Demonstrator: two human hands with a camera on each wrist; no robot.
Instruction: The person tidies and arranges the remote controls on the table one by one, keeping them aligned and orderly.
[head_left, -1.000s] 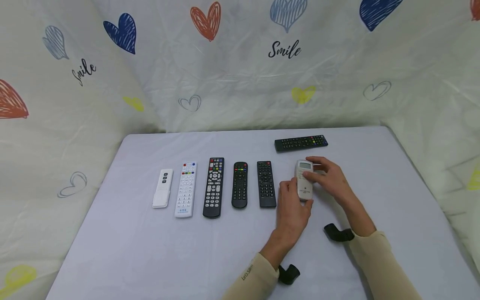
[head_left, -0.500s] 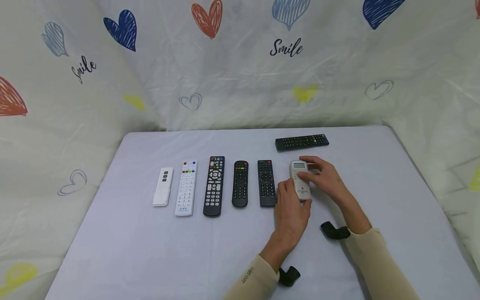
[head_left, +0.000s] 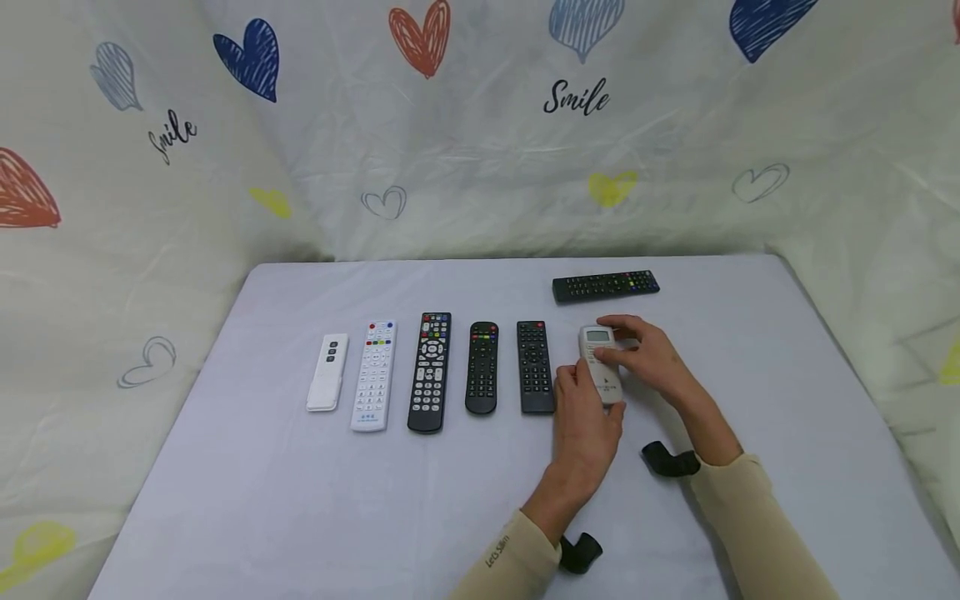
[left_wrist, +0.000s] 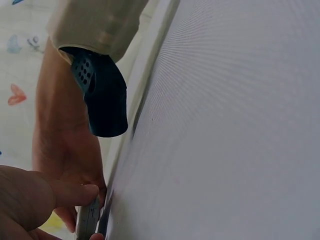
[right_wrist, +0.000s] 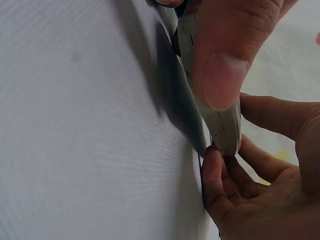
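Both your hands are on the small white remote with a display point(head_left: 601, 364), which lies on the grey table point(head_left: 262, 467) at the right end of the row, just beside the black remote point(head_left: 535, 367). Your right hand point(head_left: 647, 354) covers its right edge, thumb point(right_wrist: 222, 75) pressed on the side, fingers curled round it. Your left hand point(head_left: 587, 414) pinches the near end; its fingers point(right_wrist: 220, 185) curl under that end. Most buttons are hidden by your hands. The left wrist view shows only a sliver of the remote point(left_wrist: 89, 220) and a dark strap point(left_wrist: 102, 97). A long black remote point(head_left: 605, 285) lies apart, behind.
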